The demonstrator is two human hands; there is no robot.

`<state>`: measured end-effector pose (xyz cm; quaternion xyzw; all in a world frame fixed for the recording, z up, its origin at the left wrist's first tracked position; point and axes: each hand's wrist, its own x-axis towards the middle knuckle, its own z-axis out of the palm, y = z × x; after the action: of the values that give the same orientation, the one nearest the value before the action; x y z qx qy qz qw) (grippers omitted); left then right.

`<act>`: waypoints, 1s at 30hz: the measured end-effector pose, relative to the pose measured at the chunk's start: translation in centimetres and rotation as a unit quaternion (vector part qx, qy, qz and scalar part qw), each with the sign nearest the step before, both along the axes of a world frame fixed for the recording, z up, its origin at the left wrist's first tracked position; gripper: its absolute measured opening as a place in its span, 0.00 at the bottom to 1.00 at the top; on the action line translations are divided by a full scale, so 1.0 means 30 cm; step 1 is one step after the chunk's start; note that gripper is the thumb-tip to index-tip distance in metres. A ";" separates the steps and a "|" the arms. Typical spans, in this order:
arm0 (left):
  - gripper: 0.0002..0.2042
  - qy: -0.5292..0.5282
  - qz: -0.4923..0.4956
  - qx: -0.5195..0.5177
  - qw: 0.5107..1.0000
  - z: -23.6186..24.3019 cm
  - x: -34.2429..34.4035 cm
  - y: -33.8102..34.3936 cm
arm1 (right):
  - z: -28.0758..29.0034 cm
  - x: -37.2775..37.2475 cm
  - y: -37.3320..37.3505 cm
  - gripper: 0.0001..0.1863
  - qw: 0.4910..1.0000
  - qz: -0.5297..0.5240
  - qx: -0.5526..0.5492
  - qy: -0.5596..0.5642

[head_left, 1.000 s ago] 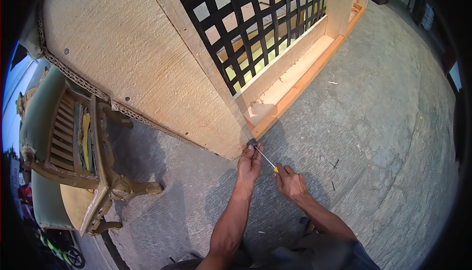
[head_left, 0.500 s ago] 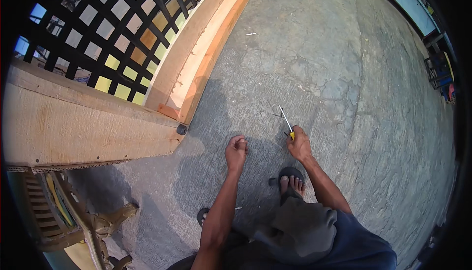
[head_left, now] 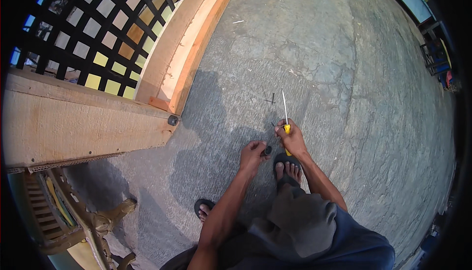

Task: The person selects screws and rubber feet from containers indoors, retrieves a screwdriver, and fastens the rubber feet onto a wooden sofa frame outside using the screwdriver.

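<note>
Yellow-handled screwdriver (head_left: 287,129) is pointing its slim metal shaft forward, thin dark fastener (head_left: 273,124) is poking out just left of it, small round black piece (head_left: 267,150) is being held nearer the body.

The 2 bare arms (head_left: 226,203) reach out in front. The left hand (head_left: 251,157) pinches with its fingertips, and the right hand (head_left: 294,141) curls its fingers in, a little farther out. The 2 feet (head_left: 289,169) show their bare toes.
</note>
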<state>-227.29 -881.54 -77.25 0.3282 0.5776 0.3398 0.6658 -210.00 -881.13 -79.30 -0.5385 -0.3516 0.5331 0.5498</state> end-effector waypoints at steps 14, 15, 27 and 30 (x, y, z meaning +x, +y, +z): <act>0.11 -0.099 0.008 0.193 0.976 0.325 -0.036 -0.027 | 0.454 -0.036 -0.262 0.09 0.989 0.034 0.099 0.103; 0.14 0.044 -0.035 0.271 0.961 0.332 -0.021 -0.036 | 0.460 -0.031 -0.266 0.09 0.989 0.033 0.101 0.102; 0.26 0.363 -0.116 0.624 0.682 0.301 0.064 0.060 | 0.365 0.028 -0.104 0.08 0.986 0.026 0.157 0.052; 0.26 0.368 -0.134 0.661 0.640 0.430 -0.033 0.017 | 0.503 -0.047 -0.146 0.08 0.988 0.023 0.141 0.062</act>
<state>-228.28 -881.02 -64.33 0.8527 0.3463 0.3888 0.0421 -211.41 -885.50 -64.22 -0.4128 -0.4009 0.5231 0.6286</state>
